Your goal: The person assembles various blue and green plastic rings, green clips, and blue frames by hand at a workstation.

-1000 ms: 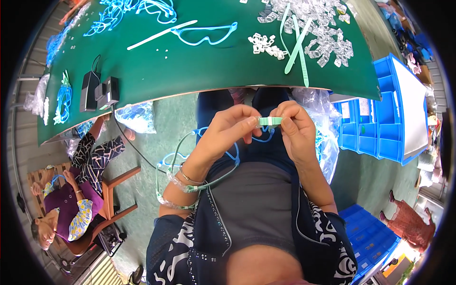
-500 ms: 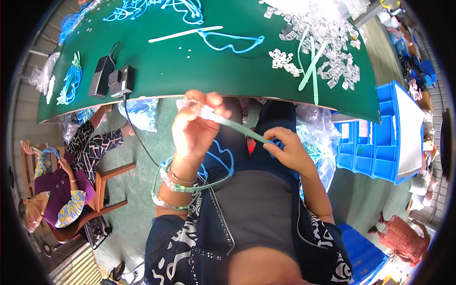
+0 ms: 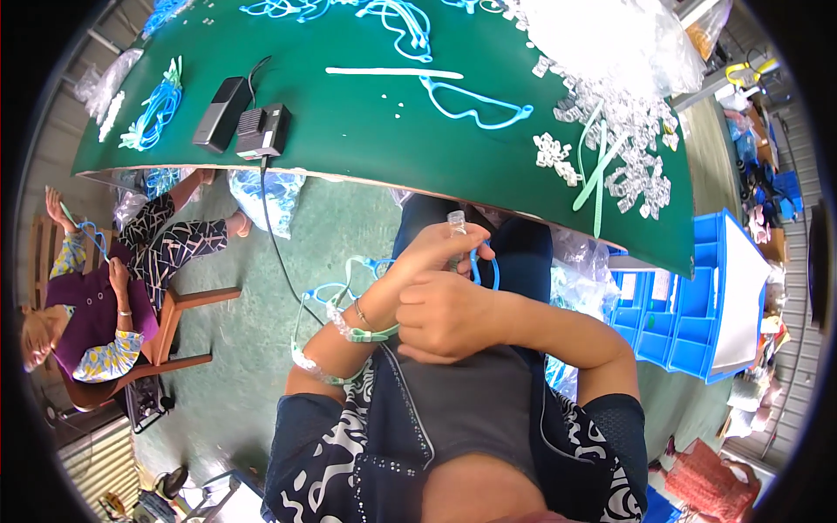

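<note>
My left hand (image 3: 433, 250) is raised over my lap and pinches a small clear plastic connector (image 3: 455, 218) at its fingertips. A blue tube loop (image 3: 490, 270) hangs just behind that hand. Pale green flexible tubes (image 3: 344, 324) are looped around my left wrist and forearm. My right hand (image 3: 446, 314) is closed into a fist pressed against the left wrist, gripping the pale green tube where it wraps there. Both hands are below the near edge of the green table (image 3: 349, 131).
On the table lie a blue glasses-shaped frame (image 3: 475, 103), pale green strips (image 3: 596, 170), a heap of clear connectors (image 3: 636, 148) and two black boxes (image 3: 261, 129) with a cable. Blue bins (image 3: 689, 305) stand at the right. Another person (image 3: 96, 305) sits at the left.
The pale green tube, stretched between both hands half a second ago, is now wrapped at my left wrist. My left hand came down and my right hand moved left onto that wrist.
</note>
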Tool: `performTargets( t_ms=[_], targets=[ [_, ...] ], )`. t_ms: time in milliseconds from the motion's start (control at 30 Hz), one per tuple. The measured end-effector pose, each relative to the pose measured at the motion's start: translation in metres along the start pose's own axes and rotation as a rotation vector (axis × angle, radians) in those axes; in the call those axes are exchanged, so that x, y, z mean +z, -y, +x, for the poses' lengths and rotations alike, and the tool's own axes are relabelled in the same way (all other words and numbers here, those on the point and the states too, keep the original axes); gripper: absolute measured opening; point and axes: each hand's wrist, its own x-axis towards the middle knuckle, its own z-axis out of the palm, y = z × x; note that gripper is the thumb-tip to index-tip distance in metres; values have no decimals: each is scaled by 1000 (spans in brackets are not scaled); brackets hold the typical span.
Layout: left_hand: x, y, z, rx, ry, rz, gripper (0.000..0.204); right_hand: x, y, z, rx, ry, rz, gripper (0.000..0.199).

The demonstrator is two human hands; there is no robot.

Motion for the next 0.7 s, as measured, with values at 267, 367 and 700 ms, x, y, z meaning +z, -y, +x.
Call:
performTargets(
  t_ms=[267,367,700],
  targets=[
    [-5,1,-35,403,72,-248,36,-73,-197,9,874,-286,-686,15],
    [3,5,-34,386,129,-275,41,-70,-242,5,1111,-134,-698,18],
    [1,18,-26,278,158,-340,28,-76,-254,0,1004,-223,-390,12]
  ],
)
